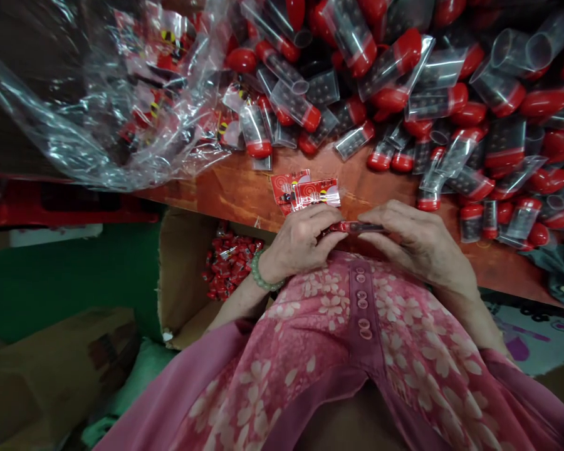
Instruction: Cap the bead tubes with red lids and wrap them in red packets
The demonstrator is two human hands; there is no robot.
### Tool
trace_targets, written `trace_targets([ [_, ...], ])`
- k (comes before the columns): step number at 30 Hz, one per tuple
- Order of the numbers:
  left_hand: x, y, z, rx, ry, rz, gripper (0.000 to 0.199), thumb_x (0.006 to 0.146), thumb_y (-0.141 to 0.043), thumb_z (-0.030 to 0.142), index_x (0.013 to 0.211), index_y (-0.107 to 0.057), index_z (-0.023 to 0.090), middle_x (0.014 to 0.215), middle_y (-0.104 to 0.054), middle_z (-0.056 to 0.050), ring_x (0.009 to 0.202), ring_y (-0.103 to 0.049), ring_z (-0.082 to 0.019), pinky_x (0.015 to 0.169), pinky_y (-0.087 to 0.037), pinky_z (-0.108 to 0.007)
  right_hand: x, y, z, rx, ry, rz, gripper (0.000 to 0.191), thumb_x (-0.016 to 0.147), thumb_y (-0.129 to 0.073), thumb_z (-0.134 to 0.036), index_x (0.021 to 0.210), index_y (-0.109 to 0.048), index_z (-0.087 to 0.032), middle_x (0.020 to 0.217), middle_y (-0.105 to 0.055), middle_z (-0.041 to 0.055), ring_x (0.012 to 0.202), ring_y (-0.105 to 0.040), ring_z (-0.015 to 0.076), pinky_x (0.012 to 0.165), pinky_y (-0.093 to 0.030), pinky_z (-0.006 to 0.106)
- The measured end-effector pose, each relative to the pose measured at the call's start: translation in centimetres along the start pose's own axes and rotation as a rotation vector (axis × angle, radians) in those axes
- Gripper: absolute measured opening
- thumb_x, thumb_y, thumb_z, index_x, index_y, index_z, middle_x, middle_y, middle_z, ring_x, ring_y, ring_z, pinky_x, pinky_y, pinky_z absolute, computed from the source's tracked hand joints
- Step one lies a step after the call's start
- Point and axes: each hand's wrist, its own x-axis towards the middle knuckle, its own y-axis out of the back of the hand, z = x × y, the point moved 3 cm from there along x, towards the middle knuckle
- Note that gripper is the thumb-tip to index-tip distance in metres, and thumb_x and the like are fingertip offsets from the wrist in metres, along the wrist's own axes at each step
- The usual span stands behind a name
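Observation:
Between my two hands, just above the table's front edge, is a thin dark and red packet (357, 227), seen edge-on. My left hand (303, 241), with a green bead bracelet at the wrist, pinches its left end. The fingers and thumb of my right hand (411, 241) close on its right end. Two red printed cards (316, 191) lie overlapping on the orange-brown table (244, 188), right beyond my left fingertips. What exactly the packet contains is too small to tell.
Many clear tubes with red caps (390, 62) are heaped across the back and right. A clear plastic bag (108, 125) with printed cards lies at the back left. Below the table's edge, a cardboard box (181, 275) holds small red packets (232, 260).

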Motion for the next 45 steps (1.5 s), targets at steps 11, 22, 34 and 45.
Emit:
trace_targets([
  [11,1.0,-0.1,-1.6,-0.305,0.144,-0.195,0.027,0.099,-0.062,0.034,0.106,-0.079,0.015,0.097,-0.08,-0.008,0.087,-0.074,-0.016,0.082,-0.055,-0.025,0.5,-0.4,1.7,0.167,-0.106,-0.016,0.016,0.097,-0.068,-0.037,0.104,-0.078,-0.026,0.096,-0.08,0.0028,0.083,-0.074,0.0193,0.079,-0.057,0.033],
  [22,0.7,-0.1,-2.3,-0.434,0.38,-0.318,0.053,0.086,-0.075,0.047,0.126,-0.073,0.013,0.1,-0.083,-0.007,0.084,-0.074,-0.018,0.081,-0.055,-0.026,0.5,-1.6,2.6,0.323,-0.295,0.002,0.019,0.092,-0.072,-0.037,0.102,-0.079,-0.022,0.092,-0.081,0.0019,0.076,-0.073,0.0176,0.069,-0.055,0.029],
  [34,1.3,-0.7,-2.2,-0.768,0.559,-0.322,0.056,0.091,-0.07,0.049,0.132,-0.068,0.011,0.092,-0.078,-0.007,0.084,-0.073,-0.018,0.085,-0.057,-0.031,0.2,-3.2,3.4,0.489,-0.305,0.059,0.026,0.091,-0.074,-0.043,0.106,-0.076,-0.022,0.091,-0.079,0.0026,0.075,-0.074,0.017,0.073,-0.061,0.031],
  [45,-0.2,0.2,-2.9,-0.626,0.645,-0.207,0.041,0.079,-0.082,0.05,0.098,-0.08,0.014,0.087,-0.079,-0.003,0.075,-0.068,-0.015,0.074,-0.053,-0.026,0.2,-3.1,3.6,0.609,-0.315,0.055,0.042,0.093,-0.071,-0.048,0.128,-0.062,-0.026,0.108,-0.075,0.0045,0.086,-0.075,0.0168,0.079,-0.063,0.031],
])
